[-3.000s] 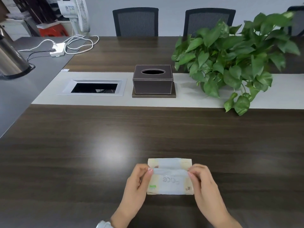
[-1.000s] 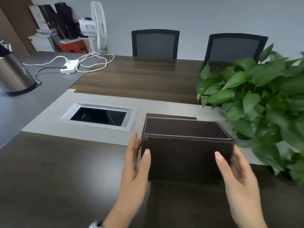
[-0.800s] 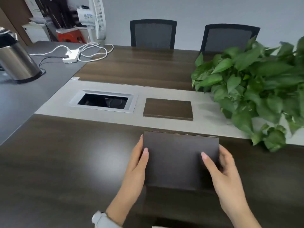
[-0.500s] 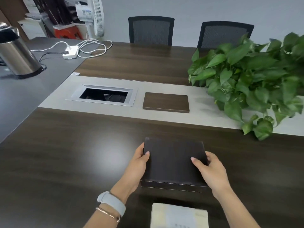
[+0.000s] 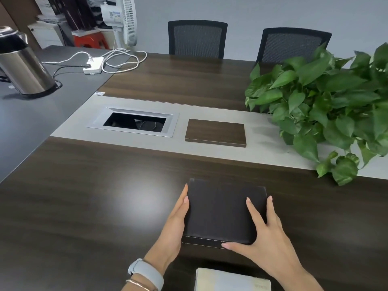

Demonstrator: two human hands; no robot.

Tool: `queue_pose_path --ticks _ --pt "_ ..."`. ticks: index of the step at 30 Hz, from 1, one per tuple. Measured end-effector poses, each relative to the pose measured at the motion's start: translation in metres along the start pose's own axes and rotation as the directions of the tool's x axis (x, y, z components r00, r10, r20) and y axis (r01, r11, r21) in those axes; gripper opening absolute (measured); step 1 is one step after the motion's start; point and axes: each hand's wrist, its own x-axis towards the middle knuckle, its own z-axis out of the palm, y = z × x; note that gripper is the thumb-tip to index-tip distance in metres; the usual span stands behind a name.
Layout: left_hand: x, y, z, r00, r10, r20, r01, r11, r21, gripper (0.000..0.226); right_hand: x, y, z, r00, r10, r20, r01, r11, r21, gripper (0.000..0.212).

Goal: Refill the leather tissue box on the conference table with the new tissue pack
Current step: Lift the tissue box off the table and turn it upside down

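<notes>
The dark brown leather tissue box [image 5: 218, 211] lies on the dark wood table in front of me, a plain face turned up and its oval slot hidden. My left hand [image 5: 175, 225] presses flat against its left side. My right hand [image 5: 264, 234] grips its right side, fingers over the top and thumb along the near edge. The box's wooden base plate [image 5: 215, 132] rests apart on the grey centre strip. The new tissue pack [image 5: 231, 280], pale with a light blue band, lies at the near edge just below the box, partly cut off by the frame.
A leafy potted plant [image 5: 327, 106] spreads over the right of the grey strip. An open cable well [image 5: 134, 122] sits left of the base plate. A steel kettle [image 5: 23, 66], a power strip with cables [image 5: 93, 65] and a fan stand far left. Two chairs face the far edge.
Both hands lifted the box off its base plate, drew it toward me and laid it on the table with a plain face up. The tissue pack was let go and lies nearer me.
</notes>
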Motion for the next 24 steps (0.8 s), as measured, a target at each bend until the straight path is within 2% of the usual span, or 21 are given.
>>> queue_pose_path --ticks 6,12,24 --pt "0.0015 0.0004 -0.0037 0.999 -0.032 0.024 0.034 0.996 -0.087 0.039 -0.0010 0.0018 0.0017 0.998 0.031 -0.049 -0.026 0.995 0.101 0.120" --pt "0.0063 -0.0051 -0.0079 0.998 -0.054 0.027 0.056 0.992 -0.109 0.043 -0.0007 0.0030 0.0025 0.997 0.033 -0.073 -0.021 0.988 0.150 0.116" --pt "0.0071 -0.0002 -0.0079 0.994 -0.095 0.050 0.102 0.978 -0.181 0.054 0.0003 0.0064 0.0042 0.997 0.016 -0.074 -0.011 0.997 0.073 0.109"
